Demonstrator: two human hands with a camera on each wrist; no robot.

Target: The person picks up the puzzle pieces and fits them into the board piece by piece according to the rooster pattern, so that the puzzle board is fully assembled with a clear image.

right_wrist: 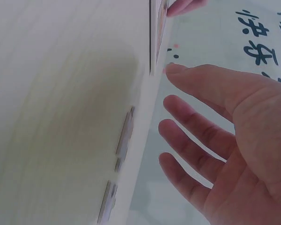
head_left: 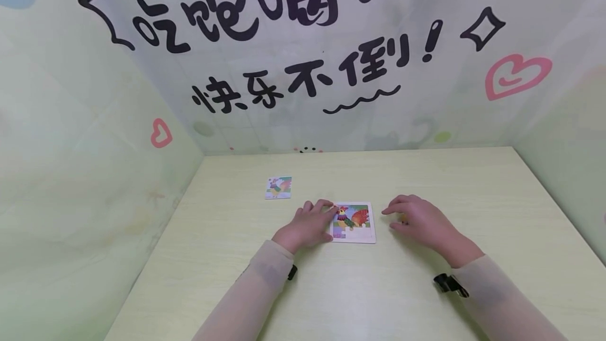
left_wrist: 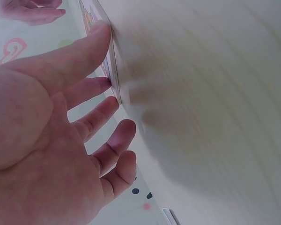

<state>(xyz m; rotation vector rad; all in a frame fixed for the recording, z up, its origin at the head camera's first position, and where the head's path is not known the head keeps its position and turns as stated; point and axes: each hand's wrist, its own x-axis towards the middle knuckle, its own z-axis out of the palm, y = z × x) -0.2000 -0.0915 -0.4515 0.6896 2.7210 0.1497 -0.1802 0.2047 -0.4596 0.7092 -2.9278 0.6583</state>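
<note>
A jigsaw puzzle board [head_left: 351,223] with a white border lies flat on the table, showing a colourful rooster; its lower right part is bare white. My left hand [head_left: 307,226] rests at the board's left side, the thumb near its lower corner and the fingertips by its upper corner. In the left wrist view, the left fingers [left_wrist: 99,115] are spread and loosely bent along the board's edge. To the right of the board hovers my right hand [head_left: 423,223], thumb and fingers apart with nothing between them. Puzzle pieces [right_wrist: 125,133] lie below it, mostly hidden in the head view.
A small rooster picture card [head_left: 278,187] lies on the table, back and left of the board. The pale wooden table [head_left: 227,209] ends at a printed cloth backdrop [head_left: 265,130] with black lettering. Side panels stand to the left and right.
</note>
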